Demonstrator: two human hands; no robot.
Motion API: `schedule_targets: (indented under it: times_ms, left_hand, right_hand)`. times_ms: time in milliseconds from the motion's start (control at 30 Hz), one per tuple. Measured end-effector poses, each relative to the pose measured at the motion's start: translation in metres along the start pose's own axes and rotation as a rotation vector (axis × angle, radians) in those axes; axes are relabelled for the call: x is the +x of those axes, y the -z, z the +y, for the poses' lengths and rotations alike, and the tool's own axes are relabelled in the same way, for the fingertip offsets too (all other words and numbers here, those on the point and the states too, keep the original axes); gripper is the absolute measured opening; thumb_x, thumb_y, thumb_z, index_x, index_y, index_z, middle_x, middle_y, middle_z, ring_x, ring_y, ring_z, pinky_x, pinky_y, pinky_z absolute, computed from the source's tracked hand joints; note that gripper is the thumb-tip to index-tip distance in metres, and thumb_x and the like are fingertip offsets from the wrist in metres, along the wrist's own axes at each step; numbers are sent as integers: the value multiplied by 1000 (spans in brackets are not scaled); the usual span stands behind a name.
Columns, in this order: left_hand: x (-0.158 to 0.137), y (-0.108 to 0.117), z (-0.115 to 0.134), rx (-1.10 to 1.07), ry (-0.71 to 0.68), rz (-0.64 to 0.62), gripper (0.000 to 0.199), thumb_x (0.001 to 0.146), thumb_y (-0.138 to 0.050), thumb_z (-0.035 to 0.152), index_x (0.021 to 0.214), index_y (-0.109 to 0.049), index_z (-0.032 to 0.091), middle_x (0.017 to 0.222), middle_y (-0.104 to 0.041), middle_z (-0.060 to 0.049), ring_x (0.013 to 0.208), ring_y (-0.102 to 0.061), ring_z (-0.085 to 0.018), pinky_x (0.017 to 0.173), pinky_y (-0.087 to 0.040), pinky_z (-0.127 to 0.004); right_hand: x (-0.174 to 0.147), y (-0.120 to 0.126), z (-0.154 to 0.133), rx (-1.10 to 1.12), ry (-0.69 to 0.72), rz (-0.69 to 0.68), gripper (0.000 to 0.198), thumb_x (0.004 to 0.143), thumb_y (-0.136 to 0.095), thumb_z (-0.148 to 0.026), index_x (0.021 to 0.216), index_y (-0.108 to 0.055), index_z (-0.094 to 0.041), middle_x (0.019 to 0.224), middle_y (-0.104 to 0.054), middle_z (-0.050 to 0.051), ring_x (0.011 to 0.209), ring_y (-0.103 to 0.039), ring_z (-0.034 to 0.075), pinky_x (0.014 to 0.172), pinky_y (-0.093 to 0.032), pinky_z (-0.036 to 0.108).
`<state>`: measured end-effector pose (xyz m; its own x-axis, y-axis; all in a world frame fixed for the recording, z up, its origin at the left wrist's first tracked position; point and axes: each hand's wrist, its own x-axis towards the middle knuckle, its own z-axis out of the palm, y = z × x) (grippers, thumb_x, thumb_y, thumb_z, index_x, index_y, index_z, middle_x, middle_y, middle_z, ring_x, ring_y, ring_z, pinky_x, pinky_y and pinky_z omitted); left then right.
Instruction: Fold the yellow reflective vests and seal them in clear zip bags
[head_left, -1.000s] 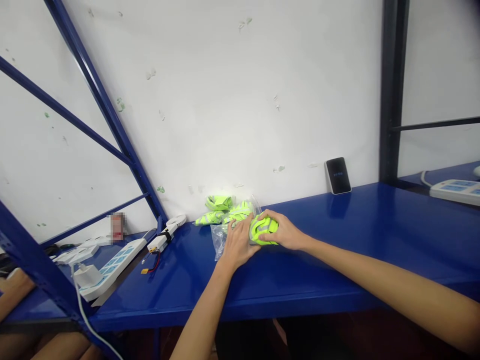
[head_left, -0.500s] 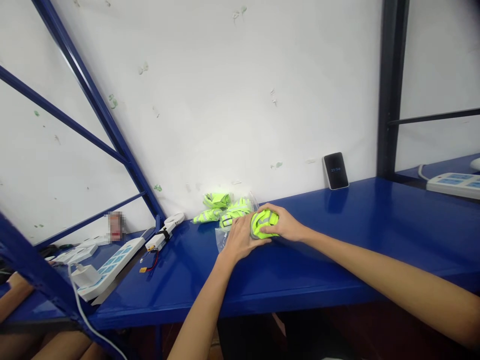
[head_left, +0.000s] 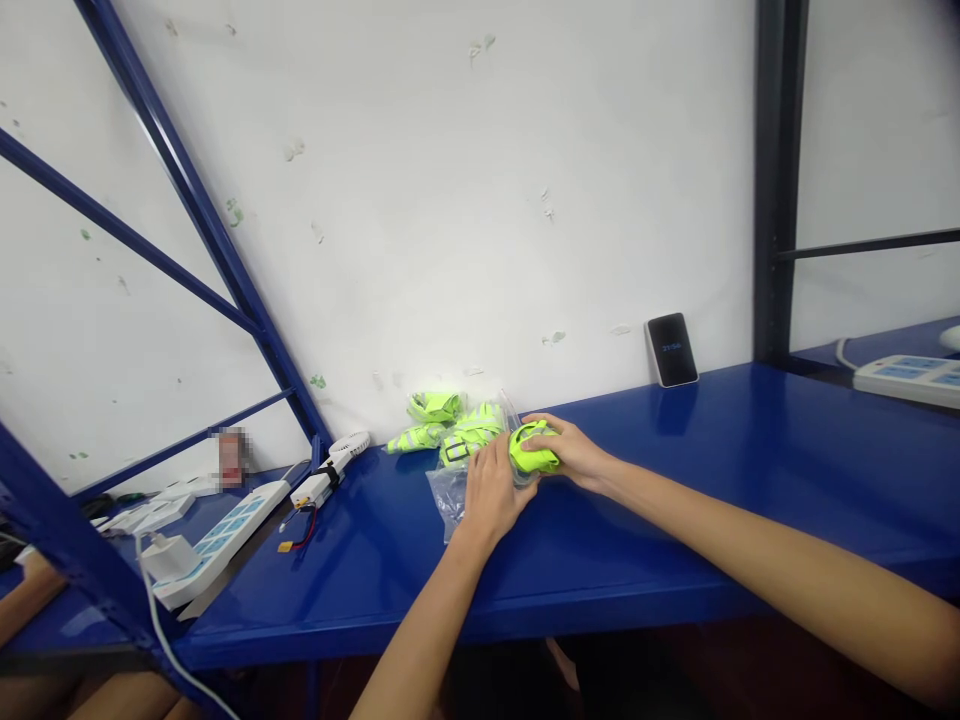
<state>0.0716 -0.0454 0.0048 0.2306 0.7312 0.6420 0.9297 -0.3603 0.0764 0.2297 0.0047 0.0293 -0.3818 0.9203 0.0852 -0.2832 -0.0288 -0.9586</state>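
Note:
My right hand [head_left: 574, 452] grips a rolled neon-yellow reflective vest [head_left: 531, 448] with grey strips, thumb across its front. My left hand [head_left: 493, 492] presses from the left, its fingers closed on a clear plastic bag [head_left: 447, 500] whose loose end sticks out to the left. Clear plastic also shows at the vest's lower edge; how far the bag reaches around it is hidden by my fingers. Just behind my left hand lie more bundles of the same neon material: a bagged one [head_left: 474, 430], a folded one [head_left: 435, 405] and a narrower one [head_left: 416, 438].
On the blue table [head_left: 637, 510], a small display [head_left: 673, 350] leans against the wall. Left of me are a white fan [head_left: 349, 442], a white device with wires [head_left: 315, 485] and a power strip [head_left: 225, 540] beyond the blue post. Another person's arm [head_left: 34, 595] rests far left.
My left hand has shifted slightly right and its fingers are drawn in, baring more of the bag. The vest has turned a little in my right hand. The view has tilted slightly.

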Motion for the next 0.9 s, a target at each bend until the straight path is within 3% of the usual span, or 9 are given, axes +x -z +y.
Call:
schedule_targets:
  times_ms: [167,267,367,600,733,900]
  left_hand:
    - [0,-3,8,59,-11,-23,70,79,-65,36,136,-31,15,132,-52,-18,123,-49,-32,103,-36,-51]
    - [1,0,5,15,19,0,72,77,-66,38,137,-31,18,135,-50,-16,124,-48,-32,104,-35,-51]
    - [2,6,-3,-56,41,9,76,75,-68,39,139,-30,22,136,-49,-13,125,-48,-31,105,-35,-51]
    - [0,8,-18,-129,55,-124,93,64,-72,61,138,-34,21,137,-50,-14,129,-45,-34,111,-24,-57]
    - [1,11,-18,-152,38,-151,81,60,-74,61,126,-47,22,119,-61,-8,115,-56,-30,107,-31,-52]
    - [3,15,-15,-153,31,-145,77,63,-75,56,125,-44,22,118,-60,-9,114,-54,-31,103,-33,-50]
  right_hand:
    - [0,2,1,-30,-46,20,50,58,-76,-24,105,-59,-25,79,-63,1,71,-62,20,53,-52,31]
    - [-1,1,3,-125,124,10,52,57,-77,-27,106,-58,-24,83,-63,0,72,-61,18,58,-50,28]
    - [-2,2,3,-280,321,-89,50,59,-78,-31,104,-58,-21,85,-61,-1,75,-58,17,66,-49,28]
    - [-1,13,5,-731,614,-251,42,63,-77,-28,102,-62,-22,110,-57,4,103,-55,24,96,-41,41]
    - [-5,13,6,-771,634,-284,42,64,-77,-29,104,-62,-23,132,-45,8,126,-44,29,107,-33,46]
    - [-12,8,3,-803,657,-207,42,65,-77,-28,104,-62,-23,147,-28,10,137,-31,32,111,-28,47]
